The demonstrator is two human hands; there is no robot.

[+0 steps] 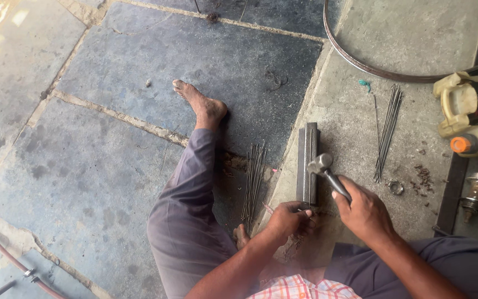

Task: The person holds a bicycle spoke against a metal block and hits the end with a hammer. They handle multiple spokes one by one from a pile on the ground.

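Fingers of right hand [365, 212] wrap hammer [327, 171] above metal bar [307, 163].

**Stone floor and what lies on it**

The floor [84, 166] is large grey-blue stone slabs with pale mortar joints, meeting a concrete strip [410, 44] on the right. A dark steel bar [307, 163] lies across the seam. One bundle of thin spokes [253, 180] rests left of it, another [388, 132] right. Nearby lie a small ring nut [395, 187], a curved metal rim [360, 63] and a hub [476, 191].
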